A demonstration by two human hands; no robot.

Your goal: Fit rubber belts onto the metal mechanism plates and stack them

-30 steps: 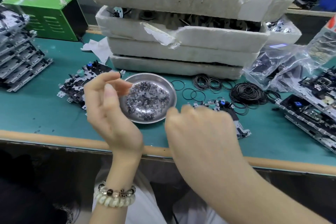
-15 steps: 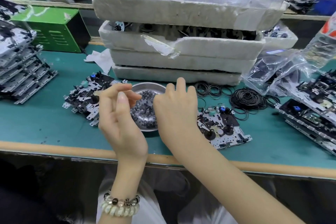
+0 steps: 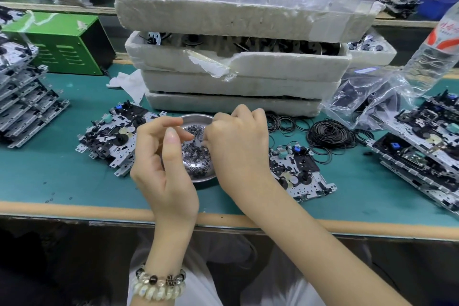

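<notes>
My left hand (image 3: pixel 161 176) hovers over the near left edge of a round metal dish (image 3: pixel 196 117) with its fingers loosely curled; nothing shows between them. My right hand (image 3: pixel 238 146) reaches into the dish from the right, fingers curled down among the small black rings (image 3: pixel 198 156), fingertips hidden. One metal mechanism plate (image 3: pixel 298 171) lies flat just right of the dish and another (image 3: pixel 111 136) just left of it. A heap of black rubber belts (image 3: pixel 330 136) lies behind the right plate, with loose belts (image 3: pixel 285 123) beside it.
Stacked foam trays (image 3: pixel 236 74) stand behind the dish. Stacks of plates sit at far left (image 3: pixel 22 107) and far right (image 3: pixel 427 151). A green box (image 3: pixel 62 42), plastic bags (image 3: pixel 367 102) and a bottle (image 3: pixel 437 49) line the back. The bench edge (image 3: pixel 74 208) runs close to me.
My right hand has moved left off the right plate and into the dish, uncovering that plate. My left hand stays raised over the dish's left edge.
</notes>
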